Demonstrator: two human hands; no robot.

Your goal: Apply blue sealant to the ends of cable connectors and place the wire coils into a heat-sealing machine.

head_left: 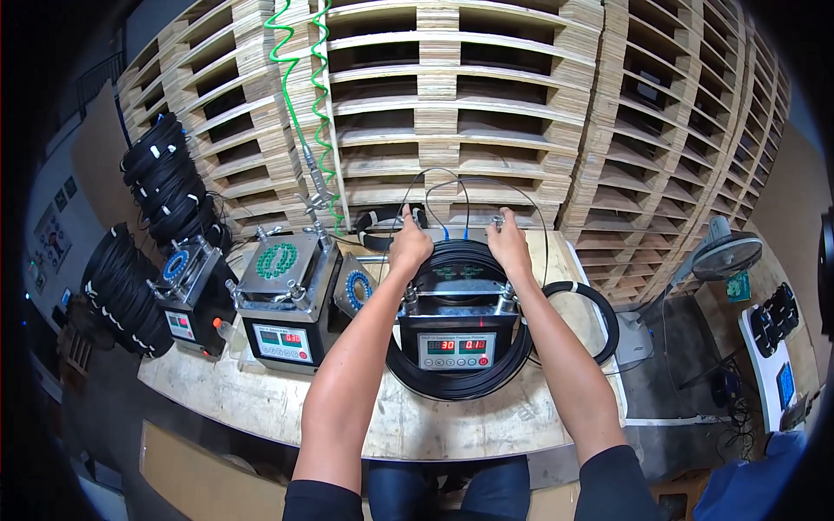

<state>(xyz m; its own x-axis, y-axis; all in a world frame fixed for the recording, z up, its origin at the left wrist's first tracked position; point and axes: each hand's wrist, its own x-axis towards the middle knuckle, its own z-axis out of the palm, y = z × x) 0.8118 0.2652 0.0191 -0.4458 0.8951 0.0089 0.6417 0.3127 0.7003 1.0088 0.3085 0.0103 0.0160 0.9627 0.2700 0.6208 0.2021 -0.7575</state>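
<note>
A polishing machine with a lit red display stands before me, a black cable coil looped around it. My left hand is at its back left corner. The thumb points up and the other fingers are curled; whatever they hold is hidden. At the back right corner my right hand closes around a metal clamp knob. Between the hands, two blue connectors sit at the rear edge, with thin black cables arching up from them. Metal front clamps show below my right wrist.
Two similar machines stand left, beside a small red-capped bottle. Stacked black coils rise at far left; another coil lies right. Wooden pallets wall the back, with green spiral hoses hanging. A fan stands right.
</note>
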